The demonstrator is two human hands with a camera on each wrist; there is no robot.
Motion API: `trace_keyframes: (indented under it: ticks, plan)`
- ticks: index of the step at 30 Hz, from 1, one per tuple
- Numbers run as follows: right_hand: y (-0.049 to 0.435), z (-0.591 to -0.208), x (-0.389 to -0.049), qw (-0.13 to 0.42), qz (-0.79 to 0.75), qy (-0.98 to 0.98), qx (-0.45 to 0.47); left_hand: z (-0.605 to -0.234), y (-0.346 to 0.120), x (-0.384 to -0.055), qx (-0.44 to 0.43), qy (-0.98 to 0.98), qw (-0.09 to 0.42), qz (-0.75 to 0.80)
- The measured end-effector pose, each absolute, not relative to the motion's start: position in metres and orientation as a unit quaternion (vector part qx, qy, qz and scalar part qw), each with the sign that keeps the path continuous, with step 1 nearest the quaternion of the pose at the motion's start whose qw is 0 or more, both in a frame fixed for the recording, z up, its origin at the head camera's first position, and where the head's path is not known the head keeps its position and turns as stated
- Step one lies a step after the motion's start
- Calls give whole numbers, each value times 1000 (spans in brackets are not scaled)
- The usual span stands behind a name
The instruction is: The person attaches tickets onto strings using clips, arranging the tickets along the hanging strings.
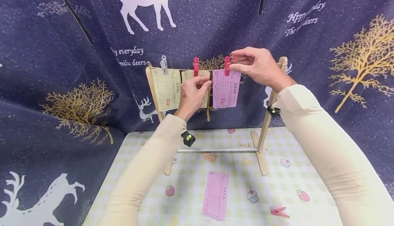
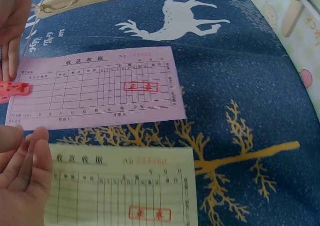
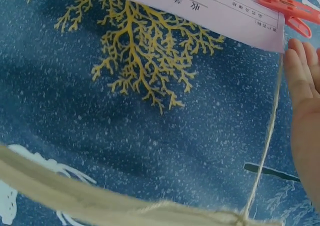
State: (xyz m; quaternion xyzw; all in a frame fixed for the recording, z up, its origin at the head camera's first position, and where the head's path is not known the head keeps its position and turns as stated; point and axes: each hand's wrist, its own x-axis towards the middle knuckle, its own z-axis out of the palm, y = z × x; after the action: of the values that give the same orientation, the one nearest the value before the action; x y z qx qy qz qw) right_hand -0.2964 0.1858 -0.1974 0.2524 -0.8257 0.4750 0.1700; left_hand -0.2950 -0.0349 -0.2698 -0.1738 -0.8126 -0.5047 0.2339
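Three receipt slips hang from a string on a wooden stand. A pink receipt [image 1: 226, 92] hangs at the right under a red clothespin [image 1: 227, 65]. My right hand [image 1: 257, 65] is just beside that clothespin, its fingers straight in the right wrist view and nothing held. My left hand [image 1: 194, 92] is in front of the middle yellow receipt [image 1: 187, 75] and covers part of it. Its loosely bent fingertips are right at the pink receipt's near edge. Another red clothespin [image 1: 196, 66] grips the middle slip, and a pale clothespin [image 1: 164, 65] the left yellow receipt [image 1: 167, 89].
The stand [image 1: 261, 133] has two wooden legs and a low metal bar [image 1: 221, 150]. On the checked tablecloth [image 1: 191, 198] lie a pink receipt [image 1: 216, 195] and, to its right, a pink clothespin [image 1: 280, 212]. A dark blue deer-patterned cloth [image 1: 92, 65] hangs behind.
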Motion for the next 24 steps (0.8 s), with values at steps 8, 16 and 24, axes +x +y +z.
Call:
trace_keyframes:
  ticks: [8,16,24]
  plan:
    - [201,-207,-277,207,488,-803,272,-276,-49,-289,-202,-819,213,-492]
    - [215,-238,-251,230,426,-807,337,-287,-60,-280,-229,-827,192,-476]
    - [247,-285,-226,199,401,-832,327,-309,-79,-271,-232,-831,158,-480]
